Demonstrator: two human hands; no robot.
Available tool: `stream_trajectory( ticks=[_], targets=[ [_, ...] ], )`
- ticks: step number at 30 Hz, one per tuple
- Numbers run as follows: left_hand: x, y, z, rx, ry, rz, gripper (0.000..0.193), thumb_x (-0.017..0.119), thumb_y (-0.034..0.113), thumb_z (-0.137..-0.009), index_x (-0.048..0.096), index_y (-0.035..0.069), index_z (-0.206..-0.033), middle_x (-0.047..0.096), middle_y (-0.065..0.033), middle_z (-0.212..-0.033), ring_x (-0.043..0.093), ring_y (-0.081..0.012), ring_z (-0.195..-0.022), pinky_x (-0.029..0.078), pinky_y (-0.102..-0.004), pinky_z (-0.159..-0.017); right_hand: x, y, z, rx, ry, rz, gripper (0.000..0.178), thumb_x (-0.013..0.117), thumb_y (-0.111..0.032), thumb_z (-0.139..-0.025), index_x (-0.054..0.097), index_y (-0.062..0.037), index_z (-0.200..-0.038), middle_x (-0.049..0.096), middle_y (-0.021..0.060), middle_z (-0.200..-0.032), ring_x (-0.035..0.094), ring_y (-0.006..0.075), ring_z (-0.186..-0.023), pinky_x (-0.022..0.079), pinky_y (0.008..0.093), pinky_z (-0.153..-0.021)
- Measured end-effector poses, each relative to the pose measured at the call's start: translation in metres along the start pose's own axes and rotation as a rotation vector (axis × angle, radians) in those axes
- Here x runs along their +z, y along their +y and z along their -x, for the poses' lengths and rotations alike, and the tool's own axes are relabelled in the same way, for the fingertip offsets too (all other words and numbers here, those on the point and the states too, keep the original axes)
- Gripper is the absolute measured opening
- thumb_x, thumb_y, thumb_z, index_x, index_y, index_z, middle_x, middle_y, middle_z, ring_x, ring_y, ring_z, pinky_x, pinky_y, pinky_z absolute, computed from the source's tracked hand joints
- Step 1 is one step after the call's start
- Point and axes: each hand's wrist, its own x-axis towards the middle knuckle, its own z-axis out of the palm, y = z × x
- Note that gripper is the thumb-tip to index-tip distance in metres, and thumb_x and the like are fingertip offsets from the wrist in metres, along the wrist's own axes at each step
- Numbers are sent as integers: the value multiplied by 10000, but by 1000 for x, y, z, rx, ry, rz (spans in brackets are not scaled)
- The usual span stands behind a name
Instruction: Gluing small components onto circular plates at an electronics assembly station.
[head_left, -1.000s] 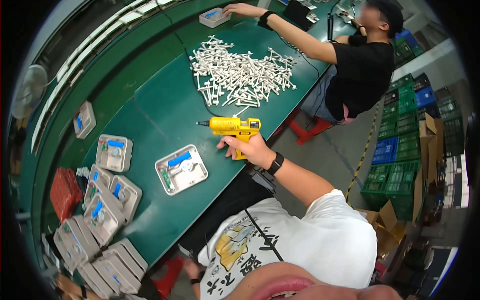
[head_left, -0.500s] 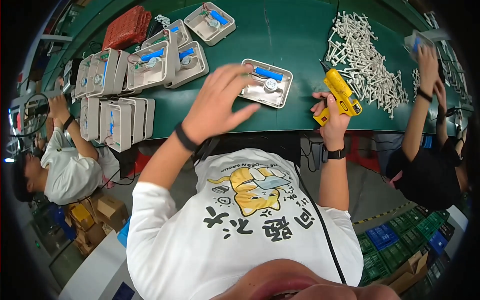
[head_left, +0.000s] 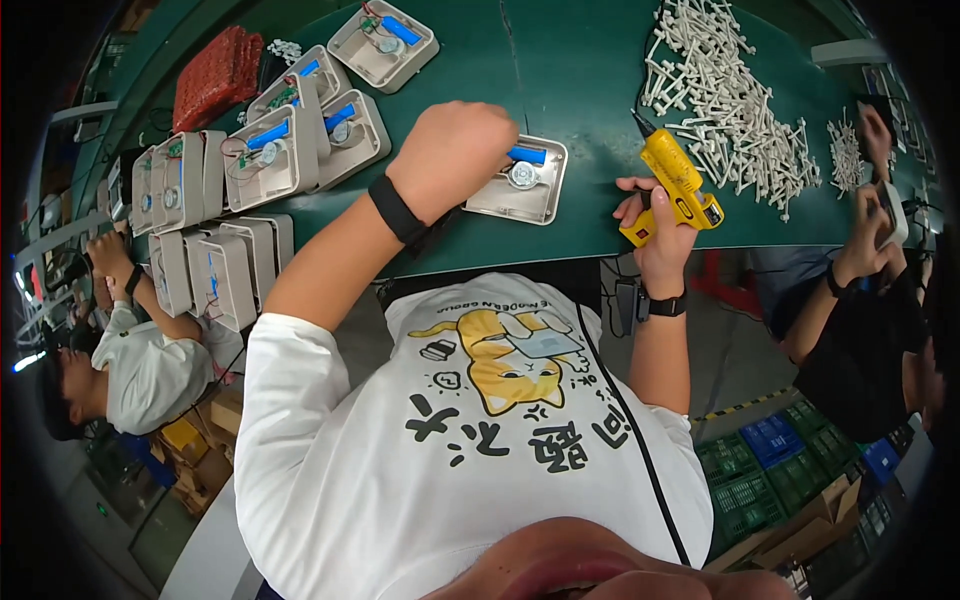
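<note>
A shallow white plastic casing (head_left: 540, 207) lies on the green bench in front of me, open side up. Inside it are a blue cylindrical battery (head_left: 528, 155) and a round silvery part (head_left: 522, 175). My left hand (head_left: 452, 158) is over the casing's left end, with its fingers curled inward; the back of the hand hides the fingertips and whatever they hold. To the right, my right hand (head_left: 662, 240) grips a yellow glue gun (head_left: 672, 168) by its handle. Its dark nozzle points up and away, apart from the casing.
Several similar casings (head_left: 262, 180) with batteries are stacked at left, near a red plastic-wrapped bundle (head_left: 217, 80). A heap of white plastic pegs (head_left: 735, 125) covers the far right of the bench (head_left: 590, 90). Co-workers sit at left (head_left: 160, 365) and right (head_left: 860, 360).
My left hand has moved over the casing's left end, and its spread fingers have curled in. My right hand with the glue gun is nearly still. The view has shifted slightly.
</note>
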Motion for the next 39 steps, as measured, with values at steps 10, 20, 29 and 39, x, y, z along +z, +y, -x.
stream_trajectory(
  ticks=[10, 20, 29, 39],
  targets=[
    [17, 1, 40, -219, 447, 532, 194, 806, 199, -928, 710, 30, -934, 764, -146, -1046, 728, -315, -828, 602, -387, -774, 29, -28, 20, 181, -130, 195, 236, 621, -135, -1082, 656, 19, -1257, 745, 175, -1141, 649, 125, -686, 585, 327, -649],
    [72, 7, 46, -393, 714, 701, 303, 733, 204, -1030, 578, -12, -1175, 744, -182, -1001, 733, -325, -851, 585, -394, -764, 98, -52, -16, 180, -329, 832, 244, 738, -201, -1024, 750, 9, -1148, 757, 36, -869, 618, 92, -663, 495, 277, -608],
    [77, 5, 48, -373, 761, 809, 309, 725, 194, -1032, 562, -3, -1207, 738, -187, -1001, 739, -333, -871, 583, -407, -764, 114, -43, -16, 125, -374, 959, 263, 739, -216, -1017, 756, 30, -1111, 739, 42, -815, 628, 101, -702, 489, 300, -625],
    [34, 4, 43, -155, 709, 604, 237, 732, 103, -988, 723, 36, -1215, 702, -117, -1018, 664, -282, -916, 550, -381, -792, 88, -62, 4, 184, -111, 799, 306, 754, -290, -1019, 764, -1, -1118, 731, -7, -816, 602, 48, -665, 460, 241, -570]
  ],
)
